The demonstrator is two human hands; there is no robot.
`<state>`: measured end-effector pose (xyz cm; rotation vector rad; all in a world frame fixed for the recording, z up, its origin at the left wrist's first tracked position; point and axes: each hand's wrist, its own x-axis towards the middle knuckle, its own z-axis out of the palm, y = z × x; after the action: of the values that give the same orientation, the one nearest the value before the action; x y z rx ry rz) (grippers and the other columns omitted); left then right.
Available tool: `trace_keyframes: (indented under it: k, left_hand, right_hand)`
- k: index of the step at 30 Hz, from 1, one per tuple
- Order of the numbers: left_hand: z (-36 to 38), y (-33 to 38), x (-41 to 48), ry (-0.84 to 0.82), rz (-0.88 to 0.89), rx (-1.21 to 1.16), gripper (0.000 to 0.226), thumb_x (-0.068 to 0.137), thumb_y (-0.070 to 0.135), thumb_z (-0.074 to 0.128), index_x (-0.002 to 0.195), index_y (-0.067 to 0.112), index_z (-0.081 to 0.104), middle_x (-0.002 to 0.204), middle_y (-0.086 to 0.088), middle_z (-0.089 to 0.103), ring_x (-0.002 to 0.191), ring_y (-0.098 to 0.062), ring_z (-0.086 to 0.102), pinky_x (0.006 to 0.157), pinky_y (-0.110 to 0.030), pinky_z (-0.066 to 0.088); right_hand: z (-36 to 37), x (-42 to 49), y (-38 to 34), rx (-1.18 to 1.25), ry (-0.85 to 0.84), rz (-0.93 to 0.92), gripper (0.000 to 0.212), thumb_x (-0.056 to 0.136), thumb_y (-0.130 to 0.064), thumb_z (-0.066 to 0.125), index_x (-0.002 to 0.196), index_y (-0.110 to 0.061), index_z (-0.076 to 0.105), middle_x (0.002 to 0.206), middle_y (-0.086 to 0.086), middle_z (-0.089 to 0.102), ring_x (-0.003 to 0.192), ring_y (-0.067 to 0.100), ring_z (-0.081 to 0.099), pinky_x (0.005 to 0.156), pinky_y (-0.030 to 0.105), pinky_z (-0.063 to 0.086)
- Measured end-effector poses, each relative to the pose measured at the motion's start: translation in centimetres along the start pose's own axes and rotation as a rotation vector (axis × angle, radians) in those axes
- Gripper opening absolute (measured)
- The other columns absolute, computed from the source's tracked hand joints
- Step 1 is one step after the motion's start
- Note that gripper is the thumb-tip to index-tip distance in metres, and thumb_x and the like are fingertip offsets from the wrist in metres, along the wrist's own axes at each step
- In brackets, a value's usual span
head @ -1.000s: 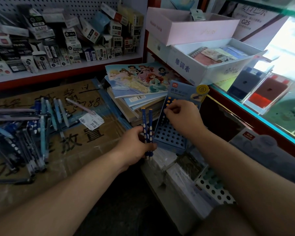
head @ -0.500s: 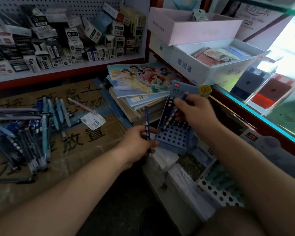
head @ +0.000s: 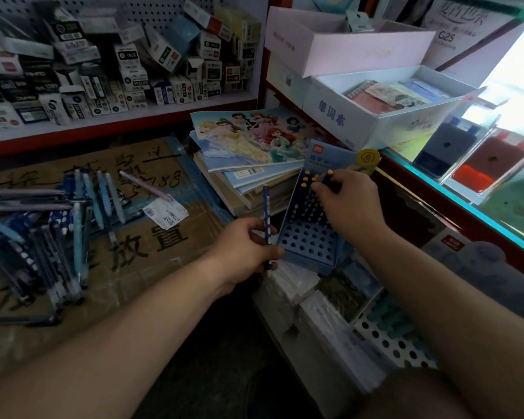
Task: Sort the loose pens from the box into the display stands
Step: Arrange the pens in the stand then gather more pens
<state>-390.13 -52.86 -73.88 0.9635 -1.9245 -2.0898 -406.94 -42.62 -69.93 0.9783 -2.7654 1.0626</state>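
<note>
The left hand [head: 248,249] grips one pen [head: 266,213], standing up, just left of the stand [head: 307,240]. The right hand [head: 348,204], nearer, is over the stand and pinches a second pen [head: 326,178] by its top.

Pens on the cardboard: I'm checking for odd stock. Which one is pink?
The pale pink pen, lying slanted and apart from the rest, its lower end at the white label. The other loose pens look blue or grey.
</note>
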Motion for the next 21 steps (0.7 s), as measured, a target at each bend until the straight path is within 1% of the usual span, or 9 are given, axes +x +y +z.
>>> trace_keyframes:
  k: [4, 6, 8, 10, 12, 14, 17, 18, 21]
  left_hand:
    - [-0.02, 0.04, 0.09, 0.042, -0.001, -0.006, 0.042, 0.079, -0.005, 0.08, 0.113, 0.007, 0.059, 0.091, -0.014, 0.062, 0.094, -0.042, 0.07, 0.086, -0.061, 0.058]
    - [0.03, 0.0, 0.18, 0.047, 0.001, -0.017, 0.04, 0.08, -0.006, 0.079, 0.112, 0.005, 0.058, 0.09, -0.013, 0.06, 0.089, -0.038, 0.07, 0.086, -0.061, 0.058]
    - [0.11, -0.05, 0.28, 0.045, 0.005, -0.015, 0.037, 0.08, -0.007, 0.079, 0.108, 0.006, 0.057, 0.088, -0.012, 0.06, 0.083, -0.034, 0.069, 0.085, -0.06, 0.058]
    - [0.16, -0.01, 0.25, 0.041, 0.004, -0.011, 0.036, 0.081, -0.006, 0.078, 0.106, 0.007, 0.056, 0.089, -0.013, 0.061, 0.083, -0.034, 0.069, 0.084, -0.059, 0.059]
    - [0.13, 0.03, 0.15, 0.038, -0.001, 0.0, 0.037, 0.081, -0.006, 0.078, 0.107, 0.007, 0.056, 0.091, -0.015, 0.063, 0.083, -0.035, 0.069, 0.082, -0.054, 0.061]
    - [0.06, 0.07, 0.0, 0.036, -0.004, 0.004, 0.037, 0.081, -0.006, 0.078, 0.108, 0.006, 0.056, 0.095, -0.018, 0.063, 0.083, -0.034, 0.07, 0.074, -0.044, 0.063]
    - [0.06, 0.18, -0.11, 0.047, -0.004, 0.02, 0.04, 0.081, -0.005, 0.079, 0.113, 0.003, 0.056, 0.1, -0.022, 0.066, 0.081, -0.034, 0.071, 0.064, -0.035, 0.062]
    - [0.1, 0.18, -0.07, 0.053, -0.001, 0.025, 0.04, 0.081, -0.005, 0.079, 0.113, 0.002, 0.055, 0.099, -0.021, 0.066, 0.079, -0.033, 0.071, 0.066, -0.037, 0.062]
    - [0.19, 0.06, 0.1, 0.058, 0.001, 0.016, 0.039, 0.081, -0.005, 0.079, 0.112, 0.0, 0.055, 0.091, -0.016, 0.064, 0.077, -0.032, 0.07, 0.079, -0.055, 0.061]
  right_hand:
    - [0.18, -0.05, -0.08, -0.036, -0.011, -0.014, 0.022, 0.098, -0.032, 0.065, 0.101, -0.012, 0.071, 0.087, -0.001, 0.062, 0.073, 0.009, 0.051, 0.06, 0.026, 0.038]
    - [0.14, -0.02, -0.04, -0.047, -0.014, -0.017, 0.02, 0.098, -0.033, 0.065, 0.098, -0.013, 0.07, 0.084, -0.002, 0.06, 0.069, 0.005, 0.048, 0.058, 0.024, 0.036]
    - [0.11, -0.01, -0.01, -0.059, -0.01, -0.024, 0.02, 0.097, -0.033, 0.066, 0.092, -0.014, 0.068, 0.08, -0.004, 0.058, 0.068, 0.0, 0.047, 0.055, 0.019, 0.034]
    - [0.17, 0.05, 0.04, -0.065, -0.005, -0.025, 0.021, 0.097, -0.033, 0.066, 0.091, -0.013, 0.067, 0.08, -0.003, 0.06, 0.069, 0.005, 0.051, 0.055, 0.018, 0.034]
    - [0.23, 0.08, 0.11, -0.069, -0.009, -0.018, 0.021, 0.096, -0.033, 0.067, 0.091, -0.013, 0.069, 0.084, 0.001, 0.064, 0.073, 0.011, 0.055, 0.055, 0.019, 0.036]
    - [0.27, 0.06, 0.15, -0.084, -0.018, -0.018, 0.018, 0.094, -0.033, 0.07, 0.092, -0.015, 0.068, 0.086, 0.0, 0.065, 0.077, 0.013, 0.057, 0.056, 0.022, 0.037]
    - [0.55, 0.03, 0.25, -0.104, -0.008, -0.018, 0.021, 0.09, -0.034, 0.075, 0.096, -0.015, 0.069, 0.088, 0.0, 0.066, 0.083, 0.017, 0.061, 0.067, 0.027, 0.044]
    - [0.67, 0.06, 0.25, -0.102, 0.005, -0.008, 0.022, 0.089, -0.034, 0.076, 0.096, -0.015, 0.07, 0.088, 0.0, 0.067, 0.083, 0.018, 0.062, 0.07, 0.029, 0.048]
    - [0.99, 0.19, 0.17, -0.127, 0.048, 0.026, 0.022, 0.087, -0.038, 0.077, 0.095, -0.018, 0.071, 0.088, -0.001, 0.069, 0.085, 0.018, 0.065, 0.073, 0.033, 0.054]
